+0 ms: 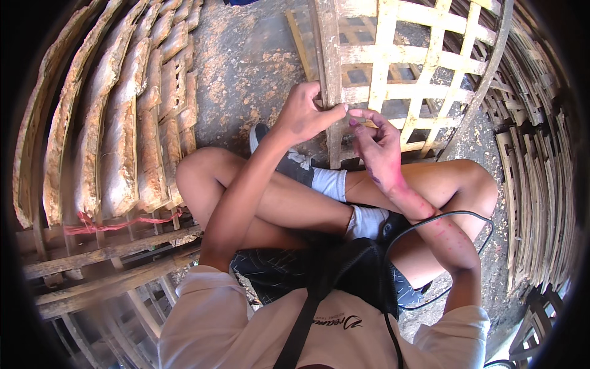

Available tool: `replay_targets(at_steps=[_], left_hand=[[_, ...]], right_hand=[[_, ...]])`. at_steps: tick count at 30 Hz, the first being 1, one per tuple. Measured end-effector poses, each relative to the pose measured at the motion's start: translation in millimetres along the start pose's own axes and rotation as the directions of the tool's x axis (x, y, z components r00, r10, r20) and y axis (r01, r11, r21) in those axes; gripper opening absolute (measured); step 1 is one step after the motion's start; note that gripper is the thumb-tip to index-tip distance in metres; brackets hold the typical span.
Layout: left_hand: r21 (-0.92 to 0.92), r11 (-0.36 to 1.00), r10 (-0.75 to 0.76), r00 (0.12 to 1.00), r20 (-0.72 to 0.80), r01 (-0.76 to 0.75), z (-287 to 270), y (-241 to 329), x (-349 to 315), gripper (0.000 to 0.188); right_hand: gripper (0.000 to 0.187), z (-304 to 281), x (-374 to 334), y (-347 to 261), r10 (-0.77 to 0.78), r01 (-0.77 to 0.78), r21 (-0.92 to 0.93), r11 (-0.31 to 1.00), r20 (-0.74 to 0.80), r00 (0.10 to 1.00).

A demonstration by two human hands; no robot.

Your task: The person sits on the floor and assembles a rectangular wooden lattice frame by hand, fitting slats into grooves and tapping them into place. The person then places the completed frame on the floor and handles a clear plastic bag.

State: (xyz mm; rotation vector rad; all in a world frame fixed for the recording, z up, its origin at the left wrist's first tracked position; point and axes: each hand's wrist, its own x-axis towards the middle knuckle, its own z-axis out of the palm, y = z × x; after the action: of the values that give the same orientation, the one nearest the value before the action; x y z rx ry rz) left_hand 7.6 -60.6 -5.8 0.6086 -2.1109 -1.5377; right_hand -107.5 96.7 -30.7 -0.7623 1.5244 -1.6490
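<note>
1. The slatted lattice panel (pixel 380 54) stands upright before the crossed legs; its strips already cross and meet the side rail (pixel 330 55), so it looks largely assembled.
2. The left hand (pixel 302 117) is curled at that rail, thumb laid across it; whether it grips is unclear.
3. The right hand (pixel 378 144), stained pink, has thumb and finger bent close together; anything pinched, or any fastening left undone, can't be made out.
4. Slatted stacks (pixel 534 203) lie right; crusted panels (pixel 117 135) lean left.

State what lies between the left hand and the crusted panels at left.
The head view shows grey floor strewn with orange-brown crumbs between left hand and crusted panels; a sneaker shows below.
</note>
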Motion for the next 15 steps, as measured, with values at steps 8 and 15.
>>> replay_targets(at_steps=[8,15], left_hand=[[0.085,0.991,-0.103,0.994,0.043,0.099,-1.0,-5.8,1.0,0.02],[0.124,0.984,-0.147,0.981,0.127,0.132,-0.1,-8.2,2.2,0.021]], right_hand=[[0.016,-29.0,23.4,-32.9,-0.249,0.231,-0.16,0.96,-0.1,0.963],[0.022,-73.6,43.1,-82.4,-0.371,0.283,-0.553,0.783,-0.05,0.927]])
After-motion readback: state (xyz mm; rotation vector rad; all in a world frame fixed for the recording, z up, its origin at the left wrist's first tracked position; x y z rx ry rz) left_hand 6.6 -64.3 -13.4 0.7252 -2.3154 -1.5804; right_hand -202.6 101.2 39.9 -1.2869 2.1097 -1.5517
